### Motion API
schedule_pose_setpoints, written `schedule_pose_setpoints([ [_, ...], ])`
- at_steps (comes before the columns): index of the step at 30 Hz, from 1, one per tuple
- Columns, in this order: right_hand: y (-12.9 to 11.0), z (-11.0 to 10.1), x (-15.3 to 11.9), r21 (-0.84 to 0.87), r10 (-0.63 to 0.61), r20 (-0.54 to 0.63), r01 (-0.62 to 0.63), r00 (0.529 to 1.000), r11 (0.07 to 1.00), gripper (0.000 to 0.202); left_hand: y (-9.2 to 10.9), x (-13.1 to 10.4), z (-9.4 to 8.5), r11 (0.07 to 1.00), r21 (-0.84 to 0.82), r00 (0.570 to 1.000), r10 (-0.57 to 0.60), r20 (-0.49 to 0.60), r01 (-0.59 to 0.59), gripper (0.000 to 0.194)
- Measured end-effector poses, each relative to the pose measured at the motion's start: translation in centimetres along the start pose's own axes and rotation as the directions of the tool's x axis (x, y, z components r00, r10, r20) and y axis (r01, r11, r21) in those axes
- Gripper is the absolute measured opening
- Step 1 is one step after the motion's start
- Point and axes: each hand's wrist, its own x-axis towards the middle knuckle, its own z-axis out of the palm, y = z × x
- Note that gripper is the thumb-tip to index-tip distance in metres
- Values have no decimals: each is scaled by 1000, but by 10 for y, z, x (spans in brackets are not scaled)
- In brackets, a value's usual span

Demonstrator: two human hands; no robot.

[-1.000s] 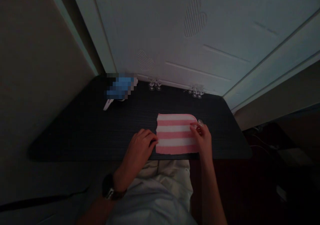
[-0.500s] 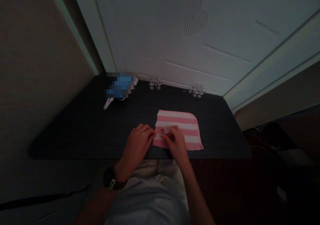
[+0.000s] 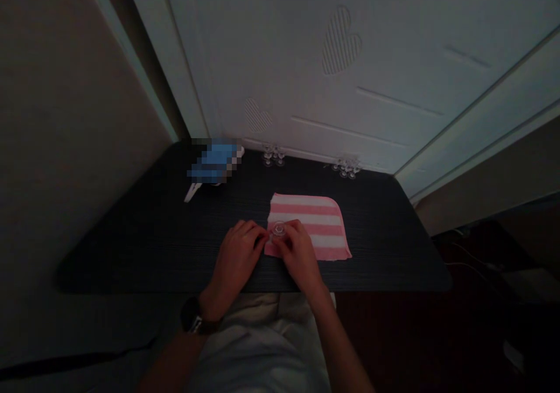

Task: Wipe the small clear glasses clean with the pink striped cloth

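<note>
A pink-and-white striped cloth (image 3: 326, 218) lies flat near the front of the dark table. My right hand (image 3: 301, 253) is over its left part, with thumb and fingers closed on a small clear suction cup (image 3: 279, 228). The round face of the cup points up, just above the cloth or touching it; I cannot tell which. My left hand (image 3: 240, 250) rests at the cloth's left edge, its thumb and fingertips pinched together on that edge. A dark watch is on the left wrist.
Along the back of the dark table (image 3: 153, 235) stand two clusters of similar clear suction cups (image 3: 273, 155), (image 3: 347, 168). A blurred-out blue object (image 3: 214, 162) with a white part sits at the back left. A white panel with raised hearts (image 3: 341, 43) rises behind.
My right hand has moved the suction cup left, closer to my left hand. The cloth has shifted slightly left. The view has tilted up a little, and my left hand stays at the cloth's edge.
</note>
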Motion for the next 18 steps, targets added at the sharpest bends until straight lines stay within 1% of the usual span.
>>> schedule_pose_setpoints([
  [2, 0, -1, -3, -46, 10, 15, -9, 1000, 999, 21, 1, 0, 0, 1000, 1, 1000, 5, 13, -5, 15],
  [4, 6, -12, -8, -92, 22, 5, -22, 1000, 996, 20, 1, 1, 0, 1000, -1, 1000, 5, 12, -5, 14],
  [7, 24, -46, -22, -162, 67, -90, -81, 994, 983, 21, 2, 1, 0, 1000, -8, 1000, 2, -7, -2, 13],
  [10, 44, -85, -36, -248, 118, -202, -168, 972, 954, 20, 2, 0, 2, 999, -33, 1000, 1, -17, -2, 11],
  [12, 52, -102, -41, -280, 138, -255, -210, 957, 937, 20, 2, -1, 3, 999, -54, 1000, -4, -28, 2, 9],
  [13, 54, -106, -41, -288, 144, -270, -223, 952, 931, 21, 2, -2, 4, 998, -62, 999, -6, -34, 4, 9],
  [15, 53, -107, -40, -286, 149, -279, -230, 949, 930, 21, 3, -3, 4, 998, -70, 999, -2, -48, -1, 11],
  [18, 44, -96, -36, -237, 153, -259, -216, 954, 947, 20, 2, -5, 3, 997, -75, 998, 17, -59, -22, 14],
])
